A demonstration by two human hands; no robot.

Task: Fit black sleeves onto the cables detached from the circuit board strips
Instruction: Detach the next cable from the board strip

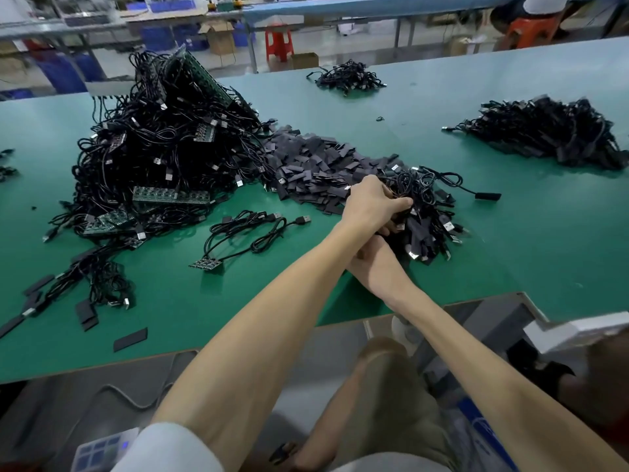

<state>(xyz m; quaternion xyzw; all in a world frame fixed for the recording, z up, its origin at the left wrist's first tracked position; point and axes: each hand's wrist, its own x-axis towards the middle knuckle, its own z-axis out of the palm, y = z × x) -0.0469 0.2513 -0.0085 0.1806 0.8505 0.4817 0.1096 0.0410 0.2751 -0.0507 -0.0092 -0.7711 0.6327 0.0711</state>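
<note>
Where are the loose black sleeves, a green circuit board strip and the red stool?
black sleeves [320, 161]: head view, middle of the heap.
circuit board strip [170, 195]: head view, middle of its green face.
red stool [279, 30]: head view, on its seat.

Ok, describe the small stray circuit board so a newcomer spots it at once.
Start at the big cable heap on the left of the green table. Just in front of it, toward the near edge, a short circuit board lies alone on bare green. Unlike the long strips buried in the heap, it sits apart, a few looped cables trailing from it.
</note>
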